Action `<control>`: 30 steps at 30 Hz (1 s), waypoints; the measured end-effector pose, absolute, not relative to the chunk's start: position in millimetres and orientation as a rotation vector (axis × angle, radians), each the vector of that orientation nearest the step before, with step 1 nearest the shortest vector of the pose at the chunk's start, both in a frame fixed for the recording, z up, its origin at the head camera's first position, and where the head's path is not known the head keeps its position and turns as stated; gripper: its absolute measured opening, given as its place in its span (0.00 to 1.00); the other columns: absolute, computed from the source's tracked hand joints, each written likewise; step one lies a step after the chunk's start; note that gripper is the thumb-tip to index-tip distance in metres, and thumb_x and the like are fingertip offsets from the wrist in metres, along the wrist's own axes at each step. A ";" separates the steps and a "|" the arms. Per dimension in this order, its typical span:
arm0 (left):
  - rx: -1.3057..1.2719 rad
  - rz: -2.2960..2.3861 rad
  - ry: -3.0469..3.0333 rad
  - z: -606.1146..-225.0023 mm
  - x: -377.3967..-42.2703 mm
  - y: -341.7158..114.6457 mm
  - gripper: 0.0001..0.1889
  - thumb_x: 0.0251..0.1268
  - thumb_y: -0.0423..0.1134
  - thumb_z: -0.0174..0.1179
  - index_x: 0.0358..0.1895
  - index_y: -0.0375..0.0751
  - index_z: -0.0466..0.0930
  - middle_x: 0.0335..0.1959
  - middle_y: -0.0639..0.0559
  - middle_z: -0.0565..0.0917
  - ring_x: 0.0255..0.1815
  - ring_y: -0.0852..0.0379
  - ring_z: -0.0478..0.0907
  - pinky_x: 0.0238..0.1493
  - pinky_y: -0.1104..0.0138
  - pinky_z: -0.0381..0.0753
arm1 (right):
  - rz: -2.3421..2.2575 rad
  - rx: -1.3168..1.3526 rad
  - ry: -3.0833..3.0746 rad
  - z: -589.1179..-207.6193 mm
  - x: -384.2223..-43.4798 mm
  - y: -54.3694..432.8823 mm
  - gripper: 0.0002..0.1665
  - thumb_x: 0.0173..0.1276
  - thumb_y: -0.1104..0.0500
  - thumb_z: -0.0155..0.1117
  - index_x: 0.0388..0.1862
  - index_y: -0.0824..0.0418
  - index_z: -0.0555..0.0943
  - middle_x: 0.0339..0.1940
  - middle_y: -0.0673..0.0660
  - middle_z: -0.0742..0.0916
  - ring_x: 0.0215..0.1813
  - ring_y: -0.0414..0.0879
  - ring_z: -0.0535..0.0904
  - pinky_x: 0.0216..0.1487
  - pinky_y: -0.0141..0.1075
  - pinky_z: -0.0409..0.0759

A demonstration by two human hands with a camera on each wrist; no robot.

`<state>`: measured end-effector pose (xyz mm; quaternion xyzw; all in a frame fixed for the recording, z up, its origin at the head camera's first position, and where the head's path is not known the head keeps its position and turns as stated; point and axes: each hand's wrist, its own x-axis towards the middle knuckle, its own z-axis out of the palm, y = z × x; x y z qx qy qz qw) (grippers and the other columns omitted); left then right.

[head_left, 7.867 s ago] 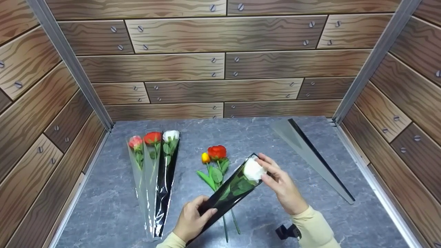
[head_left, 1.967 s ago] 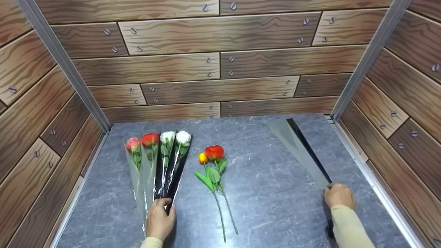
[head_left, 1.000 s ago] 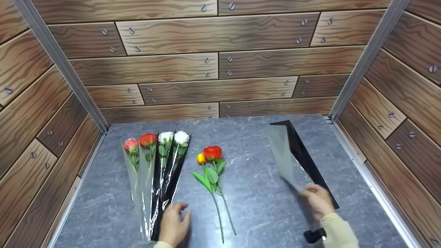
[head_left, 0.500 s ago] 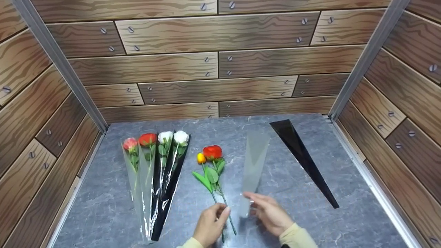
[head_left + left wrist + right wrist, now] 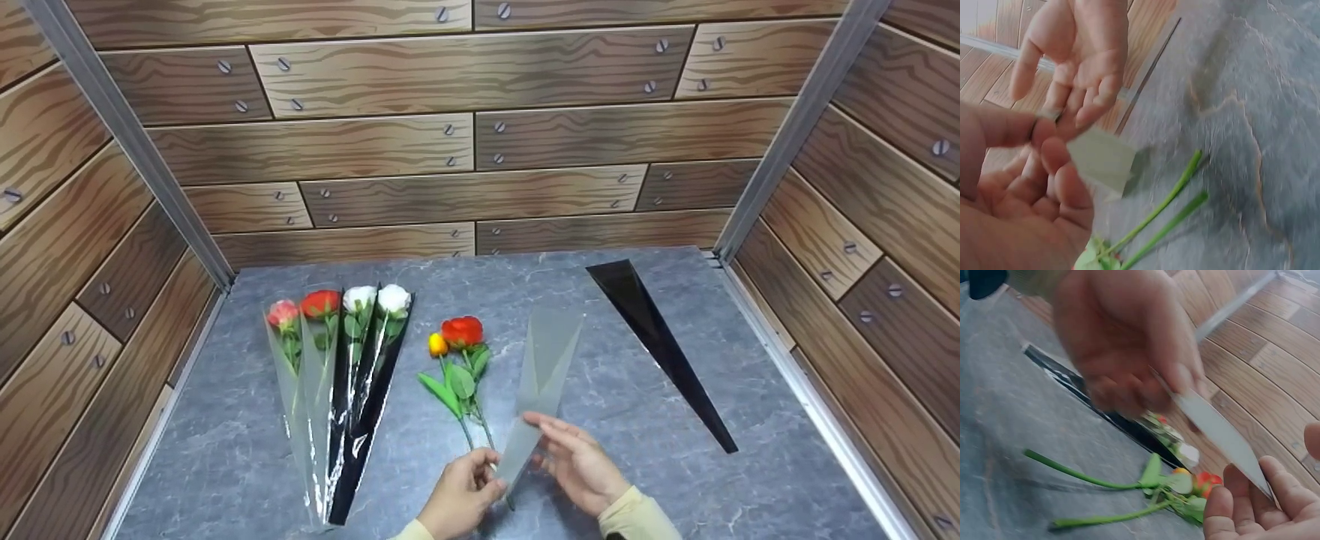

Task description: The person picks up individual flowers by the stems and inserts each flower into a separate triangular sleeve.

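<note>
Together, a left hand (image 5: 457, 495) and a right hand (image 5: 581, 465) meet at a clear wrapper (image 5: 551, 341), held aloft to the right of the tulip (image 5: 438, 345), its wide end farthest from the person. Between thumb and fingers, the right hand pinches the wrapper partway along its length; the left hand, on the person's side of the tulip, bends its fingers at the narrow end, though whether it grips there cannot be told. Just beside the tulip, on its right, lies a loose red bloom (image 5: 463, 331), and the 2 green stems (image 5: 1185, 212) run from there toward the person. Left of the tulip, in a row of 4, lie a pink bloom (image 5: 283, 313) and a wrapped red bloom (image 5: 321, 303), both in clear covers, then a white bloom (image 5: 360, 298) and a 2nd white bloom (image 5: 394, 300), both in black-backed covers. Well to the right of the tulip, a black wrapper (image 5: 660, 345) slants across the marbled table (image 5: 750, 337); beyond the tulip rises a wood-print wall (image 5: 375, 82)
</note>
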<state>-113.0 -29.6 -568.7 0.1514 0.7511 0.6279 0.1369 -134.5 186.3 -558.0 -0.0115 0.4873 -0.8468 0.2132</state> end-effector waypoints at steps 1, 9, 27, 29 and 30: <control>0.488 1.804 2.185 -569.2 -111.7 -32.8 0.08 0.62 0.29 0.60 0.44 0.38 0.78 0.23 0.56 0.76 0.18 0.67 0.68 0.22 0.75 0.69 | -2.367 -0.031 1.340 -557.4 -137.2 190.1 0.21 0.76 0.57 0.49 0.62 0.63 0.75 0.60 0.53 0.80 0.56 0.46 0.75 0.58 0.42 0.67; 0.805 1.706 2.221 -574.7 -103.5 -69.5 0.06 0.56 0.24 0.60 0.37 0.33 0.79 0.22 0.48 0.78 0.22 0.72 0.69 0.25 0.76 0.72 | -2.543 0.178 1.324 -550.6 -156.9 222.4 0.17 0.75 0.60 0.49 0.58 0.57 0.77 0.54 0.53 0.83 0.52 0.47 0.75 0.54 0.40 0.68; 0.389 1.628 2.455 -583.1 -104.8 -151.0 0.06 0.64 0.37 0.61 0.38 0.38 0.82 0.30 0.56 0.80 0.30 0.66 0.74 0.34 0.70 0.75 | -2.791 0.585 1.209 -543.6 -175.7 307.5 0.45 0.74 0.66 0.49 0.77 0.37 0.41 0.52 0.44 0.74 0.55 0.37 0.69 0.66 0.31 0.55; 0.284 1.663 2.455 -583.4 -105.7 -157.8 0.07 0.65 0.38 0.60 0.38 0.36 0.81 0.31 0.53 0.80 0.31 0.64 0.74 0.35 0.70 0.75 | -2.765 0.611 1.265 -547.0 -174.2 312.6 0.43 0.73 0.65 0.51 0.77 0.38 0.45 0.49 0.44 0.77 0.54 0.37 0.71 0.64 0.31 0.56; 0.239 1.692 2.444 -583.3 -106.2 -161.2 0.07 0.65 0.37 0.60 0.39 0.35 0.81 0.31 0.52 0.80 0.31 0.64 0.75 0.36 0.69 0.75 | -2.745 0.622 1.314 -549.2 -173.3 314.3 0.39 0.73 0.65 0.53 0.75 0.41 0.54 0.46 0.45 0.80 0.52 0.38 0.73 0.61 0.32 0.60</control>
